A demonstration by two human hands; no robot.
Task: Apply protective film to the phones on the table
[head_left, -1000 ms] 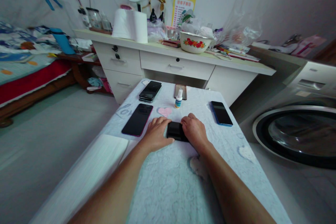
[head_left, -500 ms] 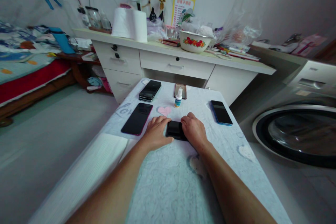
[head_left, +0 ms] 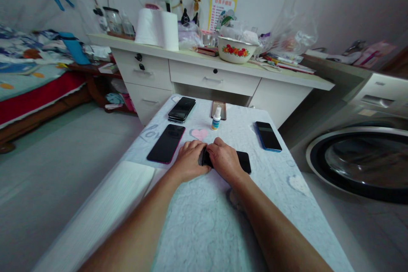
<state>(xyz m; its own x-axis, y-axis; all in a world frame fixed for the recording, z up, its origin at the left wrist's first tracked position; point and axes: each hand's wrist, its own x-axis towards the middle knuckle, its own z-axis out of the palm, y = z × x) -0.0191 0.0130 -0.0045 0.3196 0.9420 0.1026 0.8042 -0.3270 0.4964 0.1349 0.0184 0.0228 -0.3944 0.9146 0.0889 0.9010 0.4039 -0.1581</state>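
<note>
A black smartphone point(head_left: 244, 162) lies flat and sideways on the cloth-covered table, screen up. My left hand point(head_left: 190, 161) holds its left end, fingertips at the far edge and thumb at the near edge. Over the left part of the screen rests my right hand point(head_left: 224, 159), its fingers bunched and pressed down close to my left fingertips. Whatever those right fingers may hold is hidden. Beyond the hands stands a small white spray bottle point(head_left: 216, 119) with a blue and yellow label. A larger phone with a pink edge point(head_left: 166, 143) lies to the left.
Several stacked phones point(head_left: 182, 109) are at the table's far left. Behind the bottle lies a brownish phone case point(head_left: 222, 111). A blue-edged phone point(head_left: 268, 137) is on the right. A white desk point(head_left: 213, 77) stands beyond the table, and a washing machine point(head_left: 366, 136) at the right.
My right hand has slid left along the phone, from its right end to beside my left hand, uncovering the right part of the screen. My left hand stays in place.
</note>
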